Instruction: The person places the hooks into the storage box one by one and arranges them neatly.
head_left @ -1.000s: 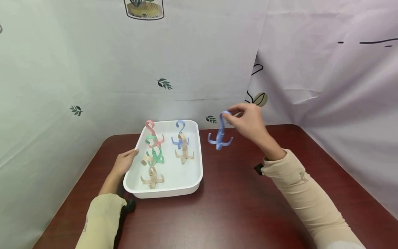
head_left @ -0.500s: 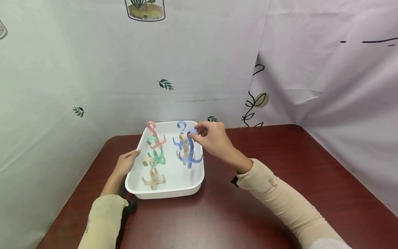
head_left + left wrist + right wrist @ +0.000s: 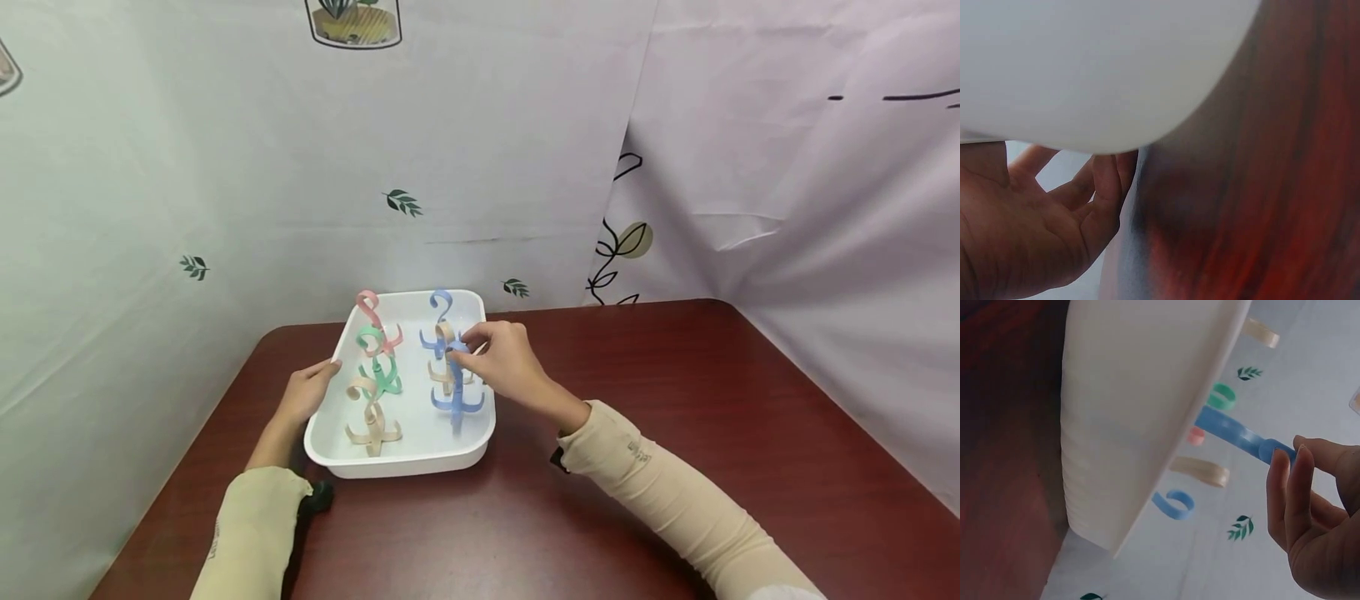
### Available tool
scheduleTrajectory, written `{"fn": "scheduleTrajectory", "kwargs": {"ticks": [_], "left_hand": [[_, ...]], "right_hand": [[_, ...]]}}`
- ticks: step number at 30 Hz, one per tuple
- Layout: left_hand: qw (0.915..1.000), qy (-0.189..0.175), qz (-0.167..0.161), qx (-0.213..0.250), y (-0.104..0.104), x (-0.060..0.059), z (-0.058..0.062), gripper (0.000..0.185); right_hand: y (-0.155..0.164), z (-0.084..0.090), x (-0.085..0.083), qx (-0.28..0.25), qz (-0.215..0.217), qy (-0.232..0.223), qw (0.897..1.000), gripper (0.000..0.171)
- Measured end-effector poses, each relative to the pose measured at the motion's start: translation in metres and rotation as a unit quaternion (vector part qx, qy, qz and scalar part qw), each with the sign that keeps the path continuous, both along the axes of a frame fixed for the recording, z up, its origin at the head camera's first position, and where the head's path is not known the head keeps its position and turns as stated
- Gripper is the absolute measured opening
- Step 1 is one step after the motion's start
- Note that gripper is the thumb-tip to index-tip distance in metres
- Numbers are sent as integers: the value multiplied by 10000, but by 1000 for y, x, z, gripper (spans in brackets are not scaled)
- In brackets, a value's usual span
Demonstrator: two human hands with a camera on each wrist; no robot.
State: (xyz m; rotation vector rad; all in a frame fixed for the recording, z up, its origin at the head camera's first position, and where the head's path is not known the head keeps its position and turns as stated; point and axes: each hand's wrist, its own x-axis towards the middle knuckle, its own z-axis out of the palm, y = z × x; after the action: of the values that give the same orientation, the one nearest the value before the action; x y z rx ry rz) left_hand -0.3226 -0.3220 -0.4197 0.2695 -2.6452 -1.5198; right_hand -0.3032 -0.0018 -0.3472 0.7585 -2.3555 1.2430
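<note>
Lowered since half a second ago, the blue plastic four-pronged hook (image 3: pixel 457 396) now stands with its prongs down in the white rectangular plastic tray (image 3: pixel 420 463), at the tray's near right part, where before it hung a little higher over the right rim. The right hand (image 3: pixel 501 363) pinches the hook's curled top between thumb and fingertips (image 3: pixel 1282 464), reaching in over the tray's right rim. At the tray's left rim the left hand (image 3: pixel 302 395) lies against the outer wall with fingers relaxed, holding nothing, as it did earlier.

Inside the tray, the beige plastic hook (image 3: pixel 371 421) stands at the near left. Just behind the blue hook is a second beige hook (image 3: pixel 444 367), and left of that a green hook (image 3: pixel 378 367). Farthest in the tray stand a pink hook (image 3: pixel 372 315) at the far left and another blue hook (image 3: pixel 437 319) at the far right. The tray rests on the dark red wooden counter (image 3: pixel 637 467).
</note>
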Motion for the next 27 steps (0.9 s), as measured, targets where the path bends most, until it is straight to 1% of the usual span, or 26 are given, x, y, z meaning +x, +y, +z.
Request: {"fn": "scheduleTrajectory", "kwargs": {"ticks": [8, 13, 17, 21, 27], "left_hand": [[10000, -21, 9, -40, 1, 0, 1, 60], [9999, -128, 7, 69, 1, 0, 2, 60], [9998, -166, 1, 59, 1, 1, 2, 61], [9998, -196, -20, -20, 0, 2, 2, 62], [9997, -222, -47, -35, -1, 1, 0, 62]], "right_hand": [[-5, -8, 5, 133, -51, -285, 9995, 22], [-7, -12, 5, 291, -135, -496, 9983, 27], [-8, -13, 5, 323, -188, -433, 9984, 28], [-7, -15, 3, 305, -149, -319, 9989, 28], [-7, -17, 2, 282, -120, -332, 9990, 30]]}}
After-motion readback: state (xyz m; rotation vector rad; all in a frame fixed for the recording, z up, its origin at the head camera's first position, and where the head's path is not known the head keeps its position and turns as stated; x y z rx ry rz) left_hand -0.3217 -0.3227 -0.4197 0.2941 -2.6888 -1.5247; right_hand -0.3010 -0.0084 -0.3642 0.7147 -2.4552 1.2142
